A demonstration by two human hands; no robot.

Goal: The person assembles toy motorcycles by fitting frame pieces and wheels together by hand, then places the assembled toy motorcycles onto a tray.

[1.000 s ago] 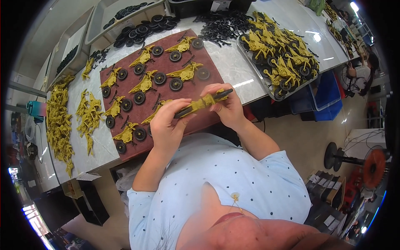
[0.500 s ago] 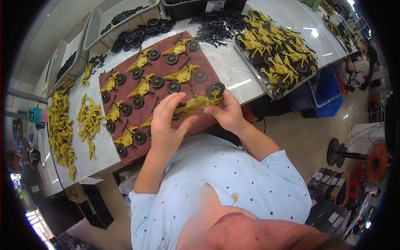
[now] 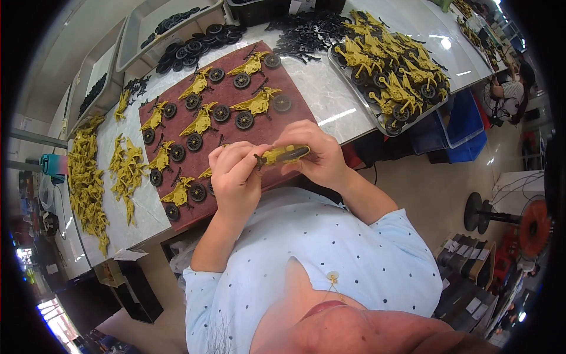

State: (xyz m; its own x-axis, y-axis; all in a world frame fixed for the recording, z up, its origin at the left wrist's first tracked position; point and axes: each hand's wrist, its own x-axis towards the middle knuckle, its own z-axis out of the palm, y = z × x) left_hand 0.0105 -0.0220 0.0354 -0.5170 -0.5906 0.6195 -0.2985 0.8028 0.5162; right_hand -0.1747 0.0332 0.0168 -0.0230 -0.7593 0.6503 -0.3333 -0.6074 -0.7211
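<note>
At the left of the pale table lies a long heap of yellow moulded parts [image 3: 86, 183], with a smaller yellow pile [image 3: 127, 177] just to its right. Farther back, a grey bin [image 3: 137, 58] stands behind loose black wheels [image 3: 191, 53]. Next comes a dark red mat [image 3: 262, 128] with rows of yellow bike bodies, black wheels set beside them. Over its near right part is the left hand [image 3: 236, 174], thumb and fingers closed at the left end of a yellow toy motorbike [image 3: 272, 156], where a small dark piece shows at the fingertips; whether that piece is fixed to the toy cannot be told. The toy is held above the mat, between the two hands, its long axis running nearly left to right, the right end slightly farther away. It lies to the right of the left hand's grip, and its black wheel, seen almost edge-on, is nearer the right hand [image 3: 321, 156], whose fingers and thumb clasp that end from the far and near sides. Beyond the mat are small black parts [image 3: 306, 35]; to the right, a metal tray [image 3: 359, 98] is piled with yellow bikes [image 3: 395, 68], blue bins [image 3: 466, 147] standing below the table edge.
</note>
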